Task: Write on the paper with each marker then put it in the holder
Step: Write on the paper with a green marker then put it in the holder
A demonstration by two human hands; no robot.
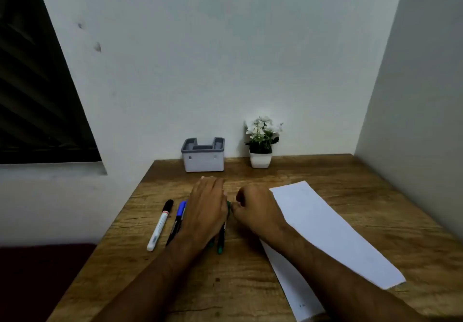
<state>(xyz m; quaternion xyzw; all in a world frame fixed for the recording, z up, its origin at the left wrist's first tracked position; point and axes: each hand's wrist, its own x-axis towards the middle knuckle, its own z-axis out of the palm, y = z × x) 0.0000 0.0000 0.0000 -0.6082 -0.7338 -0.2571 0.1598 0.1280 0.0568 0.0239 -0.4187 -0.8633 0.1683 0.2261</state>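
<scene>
A white marker with a black cap [160, 224] and a blue marker [179, 217] lie side by side on the wooden table [225, 284], left of centre. My left hand [205, 211] lies flat, fingers straight, over a green marker [220, 244] and partly over the blue one. Only the green marker's lower end and a bit of its top show. My right hand [255, 211] sits just right of it, fingers curled, pinching the marker's upper end. A white paper [325, 234] lies to the right, partly under my right forearm. The grey-and-white holder [203, 162] stands at the table's back edge.
A small potted plant with white flowers [261, 144] stands right of the holder against the back wall. A side wall borders the table on the right. The table's left edge runs diagonally past the white marker, with a dark window further left.
</scene>
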